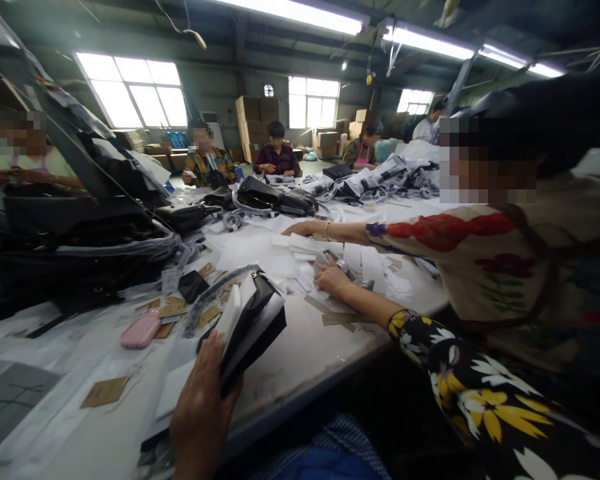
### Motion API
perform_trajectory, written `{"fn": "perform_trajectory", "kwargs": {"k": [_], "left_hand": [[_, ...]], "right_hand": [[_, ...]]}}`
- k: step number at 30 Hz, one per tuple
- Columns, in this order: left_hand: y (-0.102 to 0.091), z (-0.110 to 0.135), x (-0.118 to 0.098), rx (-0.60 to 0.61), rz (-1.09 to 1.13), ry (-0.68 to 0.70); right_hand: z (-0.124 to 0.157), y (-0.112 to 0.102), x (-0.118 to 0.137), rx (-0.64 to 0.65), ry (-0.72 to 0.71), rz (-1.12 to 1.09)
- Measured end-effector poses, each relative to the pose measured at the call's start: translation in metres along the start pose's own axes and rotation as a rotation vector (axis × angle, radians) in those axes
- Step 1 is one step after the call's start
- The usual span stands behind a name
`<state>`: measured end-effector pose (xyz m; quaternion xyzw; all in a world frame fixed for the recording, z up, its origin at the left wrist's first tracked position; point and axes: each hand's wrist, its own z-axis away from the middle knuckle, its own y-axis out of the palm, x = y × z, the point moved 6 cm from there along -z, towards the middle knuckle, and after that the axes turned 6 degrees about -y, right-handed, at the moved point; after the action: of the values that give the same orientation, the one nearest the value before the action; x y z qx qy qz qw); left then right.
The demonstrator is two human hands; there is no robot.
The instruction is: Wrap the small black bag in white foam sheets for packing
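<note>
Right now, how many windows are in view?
3: a large left window, a middle window just right of the stacked boxes, and a smaller right window. Others may be hidden.

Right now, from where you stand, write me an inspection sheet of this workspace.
Surface: white table, largely covered, bare near the front edge.
Things at hand: black bag, tilted, white material showing; grey item, unidentified.
Clutter: brown cards, pink case, white sheets, heaped black bags.
Grips: left grip holds the black bag; right grip touches the grey item, closure unclear.
Cables: hanging cord overhead.
Surroundings: co-worker reaching in from the right; stacked cartons behind.
</note>
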<state>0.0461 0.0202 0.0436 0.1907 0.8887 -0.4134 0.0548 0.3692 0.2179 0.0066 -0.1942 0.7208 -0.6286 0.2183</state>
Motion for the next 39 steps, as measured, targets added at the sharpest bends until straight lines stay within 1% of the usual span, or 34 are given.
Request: {"fn": "perform_trajectory", "kwargs": {"k": [3,6,9,12,15,17,21,25,27,30,33,34,35,36,39], "left_hand": [[0.001,0.001,0.001,0.007,0.005,-0.01],[0.001,0.001,0.003,0.016,0.023,-0.028],[0.001,0.001,0.005,0.02,0.032,-0.044],[0.001,0.001,0.005,0.024,0.023,-0.052],[0.001,0.002,0.005,0.027,0.021,-0.051],[0.0,0.001,0.005,0.021,0.024,-0.047],[-0.003,0.0,0.005,0.011,0.025,-0.063],[-0.004,-0.001,0.004,0.032,0.019,-0.087],[-0.005,-0.002,0.002,0.035,0.025,-0.083],[-0.007,-0.003,0.001,0.031,0.035,-0.089],[-0.005,-0.003,0.001,0.04,0.035,-0.091],[-0.004,-0.003,0.001,0.047,0.035,-0.082],[-0.003,-0.003,0.002,0.055,0.034,-0.075],[-0.002,-0.002,0.002,0.063,0.031,-0.071],[0.0,-0.002,0.004,0.069,0.031,-0.057]], "right_hand": [[-0.001,-0.004,0.003,-0.018,0.031,0.0],[0.002,-0.013,0.004,-0.055,0.052,-0.013],[0.008,-0.026,0.002,-0.12,0.081,-0.052],[0.015,-0.04,0.002,-0.211,0.137,-0.116],[0.024,-0.047,0.01,-0.272,0.189,-0.199],[0.031,-0.047,0.021,-0.275,0.183,-0.261],[0.044,-0.04,0.046,-0.228,0.118,-0.379],[0.055,-0.032,0.056,-0.198,0.17,-0.432],[0.06,-0.029,0.065,-0.165,0.18,-0.456],[0.07,-0.028,0.099,-0.059,0.09,-0.512],[0.08,-0.032,0.144,0.076,-0.089,-0.572],[0.083,-0.034,0.156,0.097,-0.129,-0.59],[0.084,-0.037,0.163,0.088,-0.129,-0.609],[0.084,-0.039,0.165,0.047,-0.088,-0.63],[0.077,-0.042,0.154,-0.206,0.128,-0.686]]}}
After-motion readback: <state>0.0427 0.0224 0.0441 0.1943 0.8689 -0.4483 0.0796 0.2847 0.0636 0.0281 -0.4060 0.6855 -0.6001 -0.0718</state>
